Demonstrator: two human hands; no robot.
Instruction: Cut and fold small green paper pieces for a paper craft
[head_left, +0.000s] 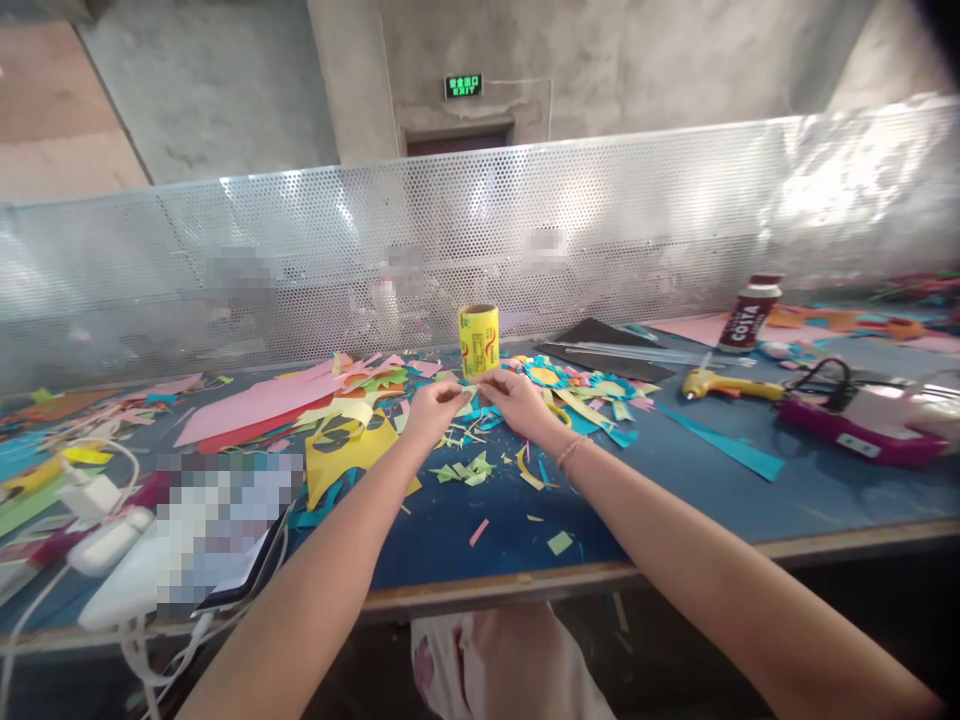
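You pinch a small pale paper strip (470, 395) between the fingertips of your left hand (433, 408) and right hand (519, 402), at the middle of the bench (750, 500) toward its far edge. A yellow tape roll (478, 340) stands just behind it. A glue gun (724, 385) and a bottle (750, 313) sit further right.

A craft workshop: cut paper (352, 445) litters the blue worktop (810, 490) around the grip (477, 394), a glue gun (724, 385) lies right of it, bare concrete walls (225, 90) beyond.
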